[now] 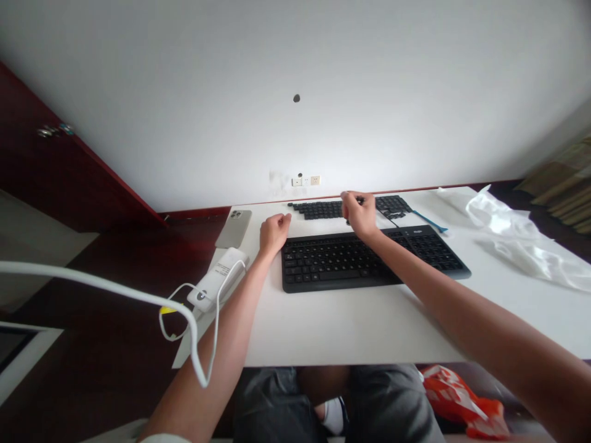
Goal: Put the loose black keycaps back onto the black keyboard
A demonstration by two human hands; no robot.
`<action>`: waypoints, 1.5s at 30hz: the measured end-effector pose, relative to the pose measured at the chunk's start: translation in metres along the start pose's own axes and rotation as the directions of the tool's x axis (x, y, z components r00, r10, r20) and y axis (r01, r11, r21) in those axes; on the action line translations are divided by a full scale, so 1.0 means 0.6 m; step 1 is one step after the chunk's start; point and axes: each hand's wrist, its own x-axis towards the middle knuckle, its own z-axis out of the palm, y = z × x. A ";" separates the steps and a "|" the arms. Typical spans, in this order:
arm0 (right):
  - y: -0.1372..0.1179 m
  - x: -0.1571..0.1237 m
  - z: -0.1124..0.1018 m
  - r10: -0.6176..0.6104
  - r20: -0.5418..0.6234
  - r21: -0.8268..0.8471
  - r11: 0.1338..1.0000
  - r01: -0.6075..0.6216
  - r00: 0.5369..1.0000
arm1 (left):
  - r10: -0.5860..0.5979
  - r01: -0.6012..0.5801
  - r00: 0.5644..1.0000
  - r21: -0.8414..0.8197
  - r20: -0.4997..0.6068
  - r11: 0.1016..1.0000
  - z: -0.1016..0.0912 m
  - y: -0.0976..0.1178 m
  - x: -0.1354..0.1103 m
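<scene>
A black keyboard [341, 275] lies on the white table; many of its middle keys show small pale spots. Behind it, black keycaps [323, 210] are set out in rows, with more keycaps [392, 203] at the right. My left hand [274, 234] rests curled shut by the keyboard's back left corner, with nothing visible in it. Over the keyboard's back edge, my right hand [361, 214] is closed with its fingers pinched, in front of the keycap rows. Small dark bits show at its fingers, too small to name. A thin blue tool [430, 221] lies right of the keycaps.
At the table's left lie a phone [234, 229] and a white power bank [219, 277] with a white cable [138, 292] looping over my left forearm. Crumpled clear plastic [501, 215] covers the right side. A red bag [462, 400] sits below the table edge. A wall [207, 111] stands behind.
</scene>
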 end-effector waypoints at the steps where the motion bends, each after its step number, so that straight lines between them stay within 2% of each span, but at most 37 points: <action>1: 0.007 0.002 -0.020 0.005 -0.041 -0.048 0.999 -0.007 0.999 | 0.003 -0.003 1.000 0.000 0.007 1.000 0.000 -0.001 -0.001; 4: 0.030 -0.003 -0.065 0.017 -0.117 -0.152 0.988 -0.035 0.993 | 0.001 -0.001 1.000 0.005 0.015 1.000 0.001 -0.004 -0.002; 6: 0.044 -0.007 -0.079 0.019 -0.129 -0.197 0.979 -0.044 0.992 | -0.006 0.006 1.000 0.007 0.009 1.000 0.001 -0.004 -0.002; 9: 0.060 -0.007 -0.080 0.072 -0.110 -0.216 0.972 -0.094 0.991 | -0.038 0.038 0.999 0.033 0.000 0.999 0.002 -0.003 -0.002; 12: 0.070 -0.005 -0.077 0.064 -0.061 -0.226 0.971 -0.077 0.996 | -0.037 0.036 0.999 0.048 0.032 0.998 0.002 -0.002 0.007; 19: 0.072 -0.003 -0.080 0.068 -0.036 -0.211 0.975 -0.075 0.997 | -0.025 0.013 0.968 0.053 0.248 0.999 -0.001 0.003 0.057; 24: 0.067 -0.003 -0.079 0.072 -0.021 -0.206 0.976 -0.075 0.997 | -0.016 -0.057 0.937 0.200 0.348 0.978 0.001 0.004 0.070; 28: 0.064 -0.003 -0.077 0.093 -0.009 -0.219 0.971 -0.092 0.996 | 0.017 -0.145 0.936 0.341 0.352 0.929 0.007 0.004 0.070; 32: 0.063 -0.001 -0.076 0.070 -0.004 -0.228 0.971 -0.069 0.998 | 0.048 -0.183 0.937 0.371 0.345 0.910 0.012 0.003 0.069; 40: 0.069 -0.002 -0.077 0.062 0.007 -0.250 0.966 -0.058 0.998 | 0.057 -0.120 0.965 0.240 0.254 0.963 0.017 -0.013 0.067; 45: 0.068 -0.002 -0.077 0.077 -0.003 -0.247 0.966 -0.075 0.997 | 0.123 -0.159 0.963 0.138 0.238 0.978 0.017 -0.024 0.067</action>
